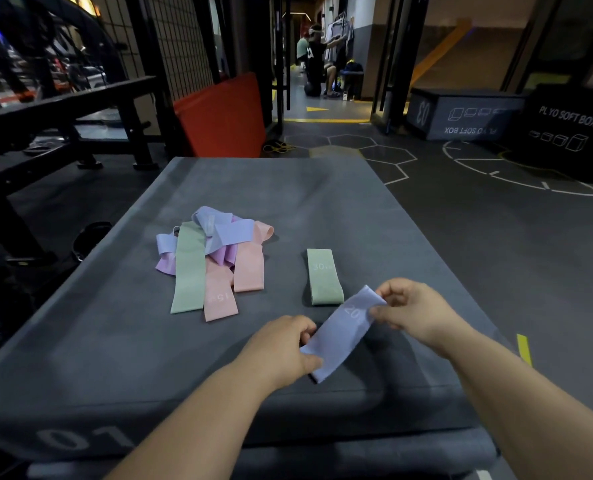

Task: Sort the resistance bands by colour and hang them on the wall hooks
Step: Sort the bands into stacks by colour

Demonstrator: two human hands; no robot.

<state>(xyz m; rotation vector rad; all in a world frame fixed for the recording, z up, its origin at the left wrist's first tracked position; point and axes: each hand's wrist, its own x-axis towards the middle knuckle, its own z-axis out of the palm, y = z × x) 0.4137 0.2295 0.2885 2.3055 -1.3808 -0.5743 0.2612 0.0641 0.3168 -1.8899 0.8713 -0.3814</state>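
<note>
the left grip pinches the near end of a pale blue band and the right grip pinches its far end, holding it just above the grey soft box. it looks light, limp and stretchy, best taken by the ends or through the loop. just beyond, one green band lies flat. left of it a tangled pile will likely need teasing apart. farther off stand a red mat and a black box. no hooks are in view.
</note>
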